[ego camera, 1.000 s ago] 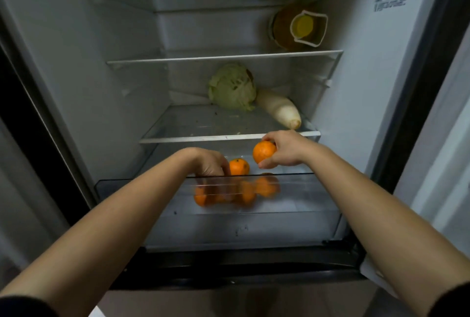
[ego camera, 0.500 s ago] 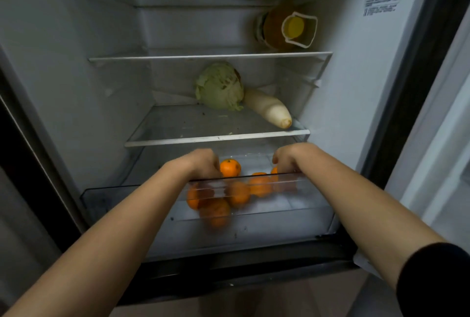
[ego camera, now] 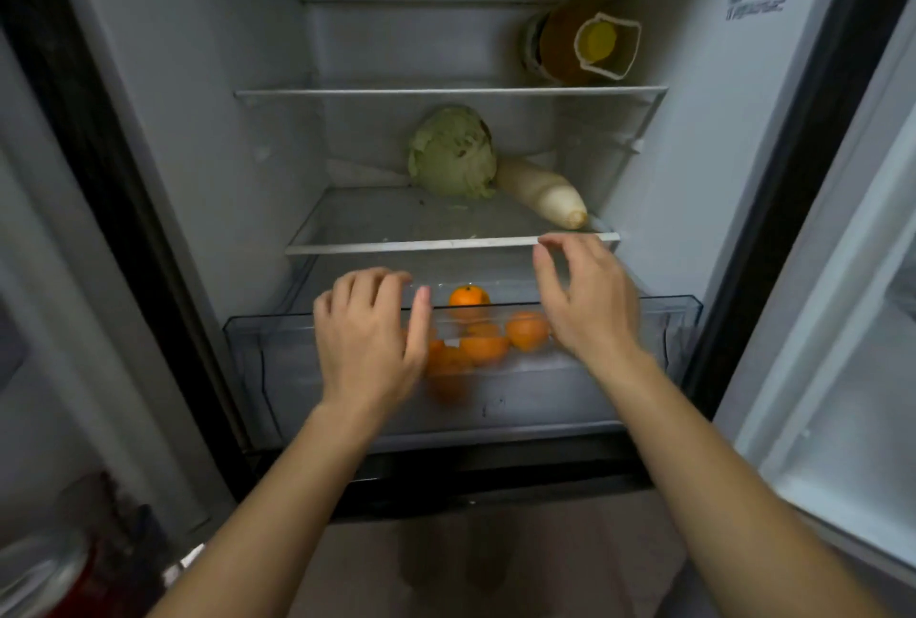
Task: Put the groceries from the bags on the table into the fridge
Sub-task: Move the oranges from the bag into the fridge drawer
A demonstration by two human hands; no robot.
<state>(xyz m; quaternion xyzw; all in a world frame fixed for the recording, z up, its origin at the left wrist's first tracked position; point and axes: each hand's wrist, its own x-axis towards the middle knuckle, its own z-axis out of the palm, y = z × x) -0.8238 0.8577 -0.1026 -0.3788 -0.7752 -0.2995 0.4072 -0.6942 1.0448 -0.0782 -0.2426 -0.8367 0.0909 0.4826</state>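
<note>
**Left hand**: fingers apart and loosely bent, gripping nothing. It is held over the front rim of the crisper drawer; contact with the rim cannot be told.

**Right hand**: fingers spread, lightly curved, empty. It is raised in front of the edge of the glass shelf, above the drawer's right half.

**Oranges**: a loose cluster inside the drawer, between and below the two hands, seen partly through its clear front wall. One sits further back, alone. Some are blurred, so the count is uncertain.

**Drawer:** drawn out at the bottom of the fridge, top uncovered.

**Glass shelf:** cabbage touching a white radish, whose tip lies near the front right corner.

**Next shelf up:** amber bottle, cap toward the viewer.

**Hazards (judged):**
- The fruit is round and unrestrained, so a brisk push on the drawer would likely send it rolling against the walls and bruise it.
- An orange riding above the rim could catch under the shelf and jam the drawer.
- Fingers hooked over the rim could get pinched there.
- A stray knock from the right hand could roll the radish off its corner
</note>
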